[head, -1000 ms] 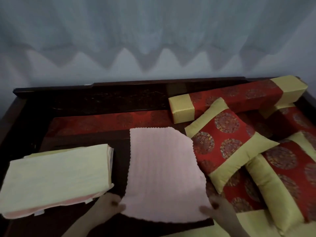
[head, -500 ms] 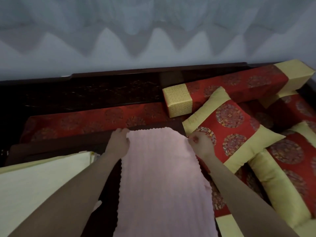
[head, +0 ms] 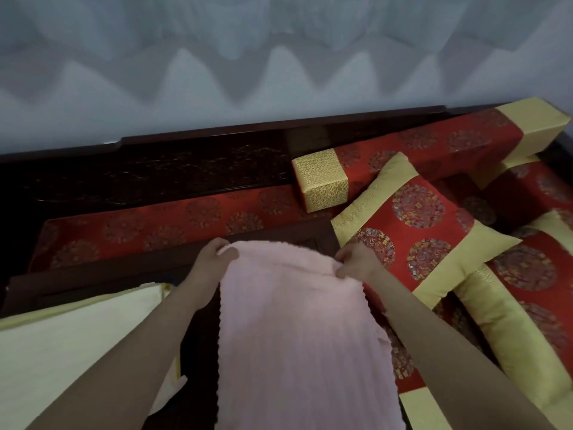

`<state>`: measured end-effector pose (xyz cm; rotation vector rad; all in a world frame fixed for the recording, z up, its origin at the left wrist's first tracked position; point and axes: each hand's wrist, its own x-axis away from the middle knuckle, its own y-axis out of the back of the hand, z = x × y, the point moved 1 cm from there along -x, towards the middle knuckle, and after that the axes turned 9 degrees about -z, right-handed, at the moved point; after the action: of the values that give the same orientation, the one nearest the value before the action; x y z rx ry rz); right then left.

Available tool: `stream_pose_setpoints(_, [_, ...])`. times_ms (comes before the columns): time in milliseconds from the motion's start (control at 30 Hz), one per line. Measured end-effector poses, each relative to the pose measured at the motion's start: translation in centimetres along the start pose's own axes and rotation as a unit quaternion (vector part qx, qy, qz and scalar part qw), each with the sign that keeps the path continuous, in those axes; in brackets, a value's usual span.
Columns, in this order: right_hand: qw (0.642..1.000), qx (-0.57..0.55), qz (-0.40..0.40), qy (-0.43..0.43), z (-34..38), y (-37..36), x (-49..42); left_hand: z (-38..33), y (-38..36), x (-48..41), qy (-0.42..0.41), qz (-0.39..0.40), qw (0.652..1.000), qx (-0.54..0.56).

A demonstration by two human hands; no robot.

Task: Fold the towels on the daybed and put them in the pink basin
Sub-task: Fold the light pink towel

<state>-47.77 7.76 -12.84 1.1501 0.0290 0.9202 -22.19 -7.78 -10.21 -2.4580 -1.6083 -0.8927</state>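
Two corners pinched: left hand (head: 214,259) and right hand (head: 356,264) each grip a far corner of the pink towel (head: 297,336), which lies lengthwise on the daybed (head: 93,274). The far edge is lifted, presumably to fold it toward the near end.

Pink towel (head: 297,336) ribbed terry; cushion (head: 415,225) glossy brocade.

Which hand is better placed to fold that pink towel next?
Neither alone: the left hand and right hand each pinch a far corner of the pink towel, so both likely pull together.
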Motion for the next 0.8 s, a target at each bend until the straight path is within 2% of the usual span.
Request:
stream_pose_setpoints(100, [0.984, -0.073, 0.155, 0.057, -0.3, 3.2, 5.1, -1.1, 2.7, 4.1, -0.043, 0.083, 0.991, 0.098])
stream_pose_setpoints(167, [0.949, -0.125, 0.274, 0.091, -1.5, 4.7, 9.2, -1.0, 4.4, 6.9, -0.046, 0.169, 0.974, 0.143])
stream_pose_setpoints(233, [0.915, -0.141, 0.356, 0.128, -3.2, 5.2, 12.7, 0.1, 5.7, 9.3, -0.019, 0.251, 0.955, 0.157])
stream_pose_setpoints(367, [0.897, -0.038, 0.411, 0.161, -5.8, 4.0, 16.9, 3.6, 6.6, 11.7, 0.032, 0.367, 0.923, 0.108])
stream_pose_setpoints(433, [0.893, -0.019, 0.425, 0.144, -6.3, 3.3, 17.7, 4.7, 6.3, 12.0, 0.052, 0.374, 0.921, 0.096])
stream_pose_setpoints(467, [0.896, -0.02, 0.423, 0.133, -6.7, 2.8, 17.8, 4.8, 6.1, 12.0, 0.06, 0.36, 0.926, 0.098])
stream_pose_setpoints(533, [0.92, -0.03, 0.366, 0.14, -7.7, 1.9, 17.4, 4.8, 4.9, 11.7, 0.06, 0.297, 0.949, 0.089])
stream_pose_setpoints(633, [0.961, -0.042, 0.184, 0.201, -8.6, 0.2, 15.6, 4.4, 3.1, 9.7, 0.032, 0.182, 0.981, 0.05])
stream_pose_setpoints(700, [0.966, -0.049, 0.085, 0.239, -8.4, -0.6, 14.7, 4.4, 1.9, 7.9, 0.02, 0.147, 0.989, 0.022])
stream_pose_setpoints(800, [0.97, -0.123, 0.045, 0.207, -7.3, -0.9, 13.1, 4.2, -0.1, 5.5, 0.034, 0.076, 0.996, -0.011])
